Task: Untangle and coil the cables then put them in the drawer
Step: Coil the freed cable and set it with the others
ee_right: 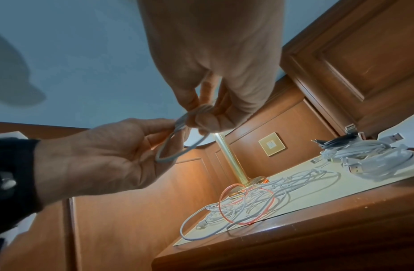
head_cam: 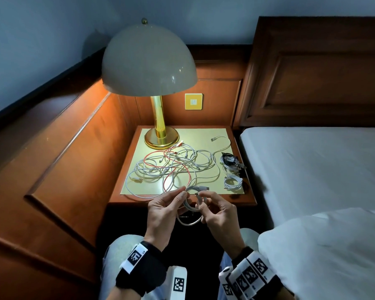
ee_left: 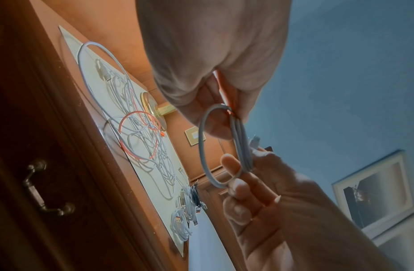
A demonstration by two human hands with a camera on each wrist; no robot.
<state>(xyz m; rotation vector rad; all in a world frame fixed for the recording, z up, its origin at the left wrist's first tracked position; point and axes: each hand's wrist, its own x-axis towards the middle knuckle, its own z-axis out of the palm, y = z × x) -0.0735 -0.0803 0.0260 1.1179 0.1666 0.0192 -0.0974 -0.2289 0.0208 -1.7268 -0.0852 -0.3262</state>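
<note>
Both hands are up in front of the nightstand (head_cam: pixel 126 198), working one white cable (head_cam: pixel 192 207) that's wound into a small coil. Left hand (head_cam: pixel 164 210) pinches one side of the loops, right hand (head_cam: pixel 218 211) has fingers curled round the other side. The tangle (head_cam: pixel 171 167) (white ones plus a red one) sits on the mat by the lamp (head_cam: pixel 158 118), with coiled bundles (head_cam: pixel 232 169) at the right edge. Drawer (ee_left: pixel 48 185) is closed.
</note>
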